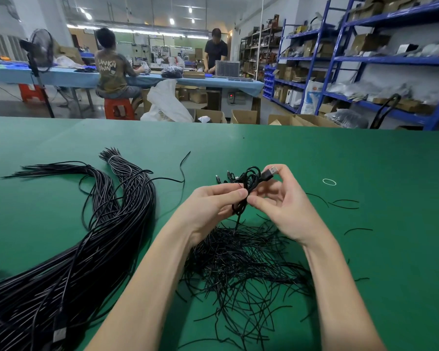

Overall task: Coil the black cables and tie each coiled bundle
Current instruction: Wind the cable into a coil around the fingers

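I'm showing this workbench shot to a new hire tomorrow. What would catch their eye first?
Probably the two hands at the centre: the left hand and right hand pinch a small coiled black cable, its USB plug sticking up by the right fingers. To the left, a thick sheaf of long black cables sweeps across the green table; below the hands lies a tangle of short black ties.

surface point(340, 160): green, matte
9 o'clock: long black cables point(94, 236), one bunch banded
6 o'clock: heap of thin black ties point(238, 269)
2 o'clock: white rubber band point(329, 182)
3 o'clock: stray ties point(345, 202)
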The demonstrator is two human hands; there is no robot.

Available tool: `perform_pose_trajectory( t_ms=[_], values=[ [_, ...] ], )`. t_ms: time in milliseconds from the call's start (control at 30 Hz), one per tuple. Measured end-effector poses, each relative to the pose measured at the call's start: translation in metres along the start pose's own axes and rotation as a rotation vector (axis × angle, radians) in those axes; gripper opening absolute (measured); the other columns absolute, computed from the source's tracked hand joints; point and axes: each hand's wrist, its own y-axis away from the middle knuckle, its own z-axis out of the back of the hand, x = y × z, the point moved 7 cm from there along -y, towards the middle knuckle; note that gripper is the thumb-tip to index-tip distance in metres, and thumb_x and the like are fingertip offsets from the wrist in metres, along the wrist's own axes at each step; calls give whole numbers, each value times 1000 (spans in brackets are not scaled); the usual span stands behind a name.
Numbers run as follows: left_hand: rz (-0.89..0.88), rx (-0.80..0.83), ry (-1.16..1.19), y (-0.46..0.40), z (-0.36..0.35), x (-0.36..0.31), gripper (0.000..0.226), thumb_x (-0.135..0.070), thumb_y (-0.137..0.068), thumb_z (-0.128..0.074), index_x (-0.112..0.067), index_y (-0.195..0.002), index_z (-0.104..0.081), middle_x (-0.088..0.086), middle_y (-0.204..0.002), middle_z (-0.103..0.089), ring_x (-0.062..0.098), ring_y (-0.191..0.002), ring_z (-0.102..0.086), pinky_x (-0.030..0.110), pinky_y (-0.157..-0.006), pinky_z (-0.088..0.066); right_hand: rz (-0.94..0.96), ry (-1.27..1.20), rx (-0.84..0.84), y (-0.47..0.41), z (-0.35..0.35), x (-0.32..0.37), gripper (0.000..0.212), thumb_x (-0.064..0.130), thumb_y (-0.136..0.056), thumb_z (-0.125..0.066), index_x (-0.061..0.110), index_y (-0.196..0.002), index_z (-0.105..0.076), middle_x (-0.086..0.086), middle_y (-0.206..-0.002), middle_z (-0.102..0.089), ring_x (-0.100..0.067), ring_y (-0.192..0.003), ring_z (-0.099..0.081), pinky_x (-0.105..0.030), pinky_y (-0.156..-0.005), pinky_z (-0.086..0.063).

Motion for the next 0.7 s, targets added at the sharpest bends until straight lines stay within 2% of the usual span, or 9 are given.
perform_pose_trajectory(
  t_ms=[100,200,267,367,500,600,700],
  values=[
    [-48,-31,-73,0,4,-4,21,-11,-80,-77,-9,-100,-74,4,-90,-73,19,-80,-51,21,-74,-42,16,14,-3,0,-2,-1,41,3,-91,-73,27,-110,-46,6,-82,-71,-6,-84,-69,-26,-89,-56],
    [-67,-53,-130,-1,9,-5,14,-12,-83,-77,-13,-97,-75,1,-89,-76,11,-80,-65,22,-75,-48,19,6,-24,-1,-3,-1,44,4,-90,-74,27,-113,-46,6,-85,-75,-9,-86,-72,-23,-83,-56],
    [-64,-37,-101,-2,9,-5,15,-10,-84,-75,-9,-99,-73,5,-92,-76,10,-76,-69,20,-72,-53,9,-14,-42,-2,-3,-2,46,2,-89,-76,25,-114,-45,1,-87,-77,-15,-85,-74,-29,-84,-59],
    [-36,-29,-69,-2,8,-3,18,-10,-86,-73,-3,-103,-71,9,-92,-74,12,-73,-67,20,-71,-55,-21,-102,-65,-2,-2,-6,52,-2,-86,-77,24,-113,-40,-4,-86,-77,-21,-78,-75,-34,-81,-61],
    [-32,-88,-31,-3,8,3,14,-9,-86,-74,-4,-99,-71,13,-92,-73,18,-78,-65,27,-82,-55,-47,-89,-152,-2,3,-8,57,3,-81,-83,26,-109,-39,-5,-85,-79,-22,-75,-76,-31,-76,-62],
    [-83,-190,26,-4,9,4,17,-7,-84,-76,-3,-100,-71,13,-93,-74,19,-83,-67,28,-86,-55,-14,59,-220,-1,6,-5,46,11,-80,-86,26,-99,-47,3,-81,-79,-17,-73,-76,-35,-80,-61],
    [-143,-270,38,-5,10,5,10,-5,-82,-79,-6,-90,-73,8,-87,-74,19,-86,-68,29,-89,-54,21,204,-232,-2,5,1,18,15,-79,-86,25,-85,-72,11,-74,-77,-6,-71,-74,-33,-82,-61]
  ],
)
